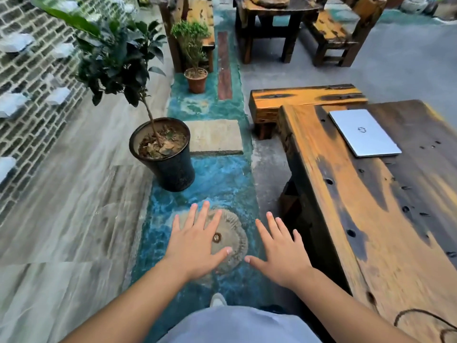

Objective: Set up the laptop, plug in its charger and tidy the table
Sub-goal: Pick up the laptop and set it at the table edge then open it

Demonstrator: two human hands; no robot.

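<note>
Both hands empty, fingers spread: left hand (197, 246), right hand (282, 253). Laptop (364, 132) lid closed on table (346, 219), well beyond right hand. Cable (425, 320), prob. charger, near edge. Nothing done yet.

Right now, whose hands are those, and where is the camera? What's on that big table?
The camera sits on a person's head, looking forward and down, so you see their own arms. The left hand and right hand are spread flat in the air above the floor, holding nothing. To the right is a long wooden table. A closed silver laptop lies on its far part, and a dark cable curls on its near corner. Potted plants stand on the floor to the left.
</note>
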